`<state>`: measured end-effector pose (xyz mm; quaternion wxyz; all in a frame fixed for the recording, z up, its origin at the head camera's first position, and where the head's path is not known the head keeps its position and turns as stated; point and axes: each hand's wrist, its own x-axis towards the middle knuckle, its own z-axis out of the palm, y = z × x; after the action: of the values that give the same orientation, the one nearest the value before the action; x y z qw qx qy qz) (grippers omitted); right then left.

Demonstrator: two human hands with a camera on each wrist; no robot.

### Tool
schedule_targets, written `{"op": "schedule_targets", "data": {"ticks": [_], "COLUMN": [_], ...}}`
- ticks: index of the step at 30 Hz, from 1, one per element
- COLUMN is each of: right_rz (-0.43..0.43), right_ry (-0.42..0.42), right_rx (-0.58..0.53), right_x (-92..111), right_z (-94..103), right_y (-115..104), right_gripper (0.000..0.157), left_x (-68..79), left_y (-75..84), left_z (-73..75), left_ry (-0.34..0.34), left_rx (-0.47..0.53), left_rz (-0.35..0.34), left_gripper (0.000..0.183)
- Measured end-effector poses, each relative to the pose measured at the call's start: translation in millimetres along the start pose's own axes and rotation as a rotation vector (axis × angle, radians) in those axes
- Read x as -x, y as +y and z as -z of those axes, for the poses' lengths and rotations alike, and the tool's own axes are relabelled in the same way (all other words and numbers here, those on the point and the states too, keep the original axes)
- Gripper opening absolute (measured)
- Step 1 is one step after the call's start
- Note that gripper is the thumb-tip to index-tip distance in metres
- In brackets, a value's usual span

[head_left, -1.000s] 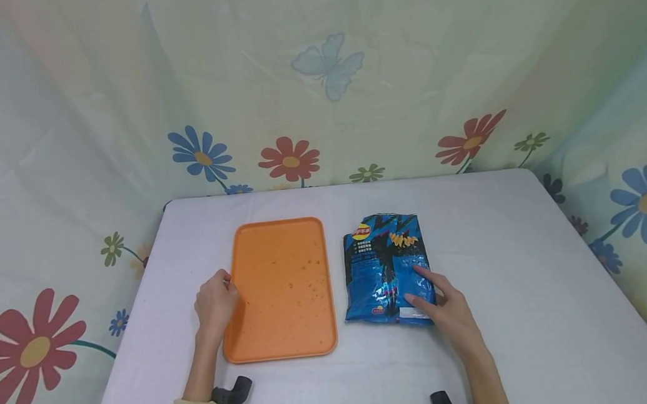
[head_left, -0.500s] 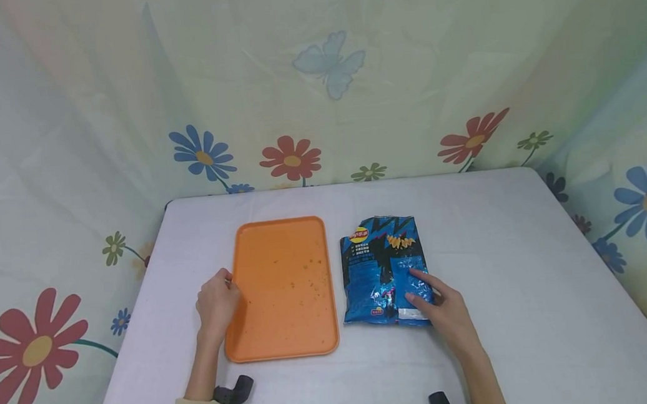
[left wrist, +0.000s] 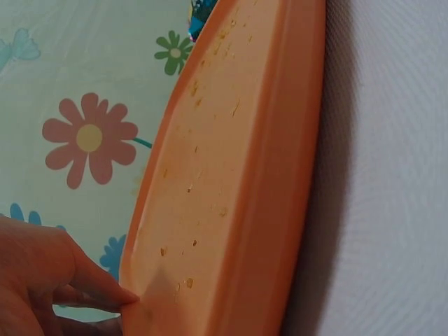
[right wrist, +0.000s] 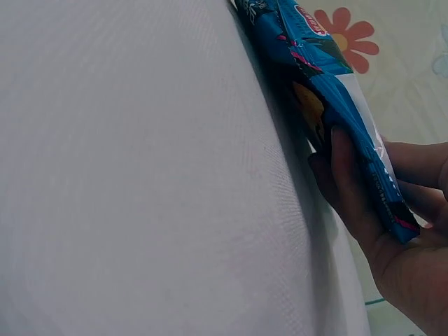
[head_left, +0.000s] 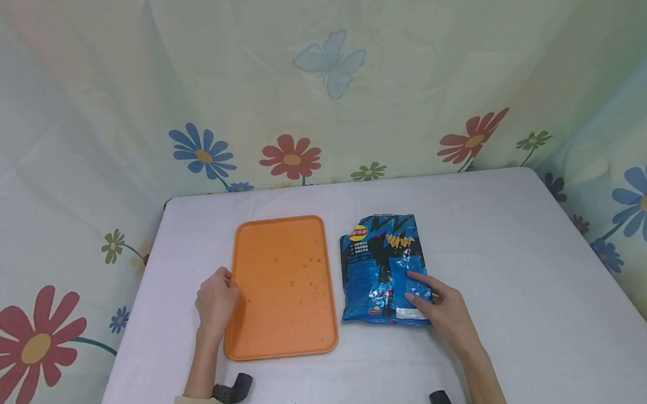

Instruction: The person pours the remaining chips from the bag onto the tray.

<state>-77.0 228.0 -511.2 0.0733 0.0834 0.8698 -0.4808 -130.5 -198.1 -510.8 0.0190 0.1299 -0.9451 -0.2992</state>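
An orange tray [head_left: 285, 292] with several small crumbs on it lies on the left half of the table. At its left edge, my left hand [head_left: 216, 300] has its fingers curled and pinches the rim. The left wrist view has fingertips of the left hand [left wrist: 49, 280] against the tray [left wrist: 280, 175]. To the right lies a blue and black potato chip bag [head_left: 381, 270]. My right hand [head_left: 448, 312] grips its lower right edge. In the right wrist view, fingers of the right hand [right wrist: 392, 252] go around both faces of the bag [right wrist: 308, 63].
A white cloth covers the table [head_left: 532, 287]. Behind it hangs a flowered curtain [head_left: 404, 65], which also runs along both sides. Black wrist mounts [head_left: 233, 388] sit on both wrists. A narrow strip of table separates the tray from the bag.
The right hand and the chip bag have shifted slightly to the left, towards the tray. The left hand and the tray stay in place.
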Motion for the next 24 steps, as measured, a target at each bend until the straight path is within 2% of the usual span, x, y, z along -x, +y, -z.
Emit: {"op": "schedule_targets", "data": {"ticks": [16, 24], "right_rz": [0.202, 0.393], "right_ry": [0.064, 0.123], "right_rx": [0.055, 0.092], "right_x": [1.0, -0.4], "right_z": [7.5, 14.3], "right_y": [-10.2, -18.5], "right_gripper": [0.04, 0.038], "left_x": [-0.2, -0.3], "left_y": [3.1, 3.8], "left_z": [3.6, 4.6], "left_ry": [-0.034, -0.033], "left_rx": [-0.003, 0.005], "left_rz": [0.022, 0.026], "left_gripper": [0.016, 0.016]}}
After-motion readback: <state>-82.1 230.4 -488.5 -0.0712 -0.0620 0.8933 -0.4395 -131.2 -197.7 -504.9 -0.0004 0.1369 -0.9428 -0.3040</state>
